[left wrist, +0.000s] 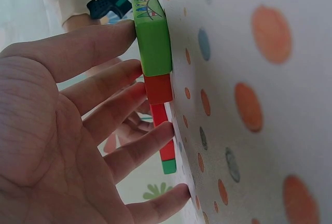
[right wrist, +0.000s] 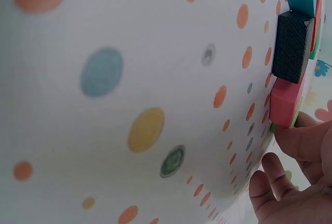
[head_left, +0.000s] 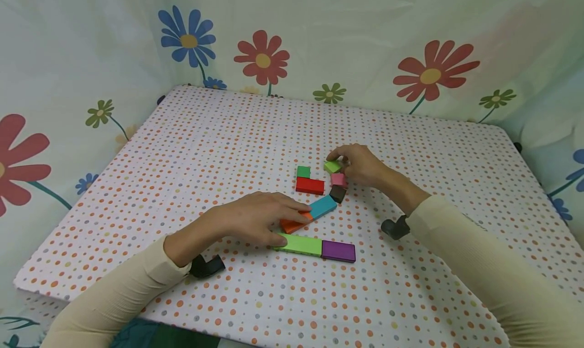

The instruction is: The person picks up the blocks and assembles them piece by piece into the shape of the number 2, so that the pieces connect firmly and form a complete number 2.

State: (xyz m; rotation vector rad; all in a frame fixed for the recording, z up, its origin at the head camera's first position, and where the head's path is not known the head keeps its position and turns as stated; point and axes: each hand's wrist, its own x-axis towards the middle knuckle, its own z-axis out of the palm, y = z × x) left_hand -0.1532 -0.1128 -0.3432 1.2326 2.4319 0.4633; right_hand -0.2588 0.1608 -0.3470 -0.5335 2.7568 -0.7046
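My left hand (head_left: 260, 217) is spread with its fingers nearly straight. Its fingertips rest on an orange block (head_left: 292, 224), and the thumb touches the end of a long light-green block (head_left: 303, 245). Beyond the orange block lies a blue block (head_left: 323, 206), end to end with it. My right hand (head_left: 360, 164) pinches a small light-green block (head_left: 331, 166) between thumb and forefinger at the table surface. This block sits against a pink block (head_left: 338, 180), followed by a black block (right wrist: 291, 47) that meets the blue one. In the right wrist view the pinched block is mostly hidden.
A red block (head_left: 310, 186) and a green block (head_left: 303, 172) lie together inside the bend of the row. Nearer me, a purple block (head_left: 338, 251) adjoins the long light-green one. Dotted cloth covers the table (head_left: 219, 135), and a flowered curtain (head_left: 360, 28) hangs behind it.
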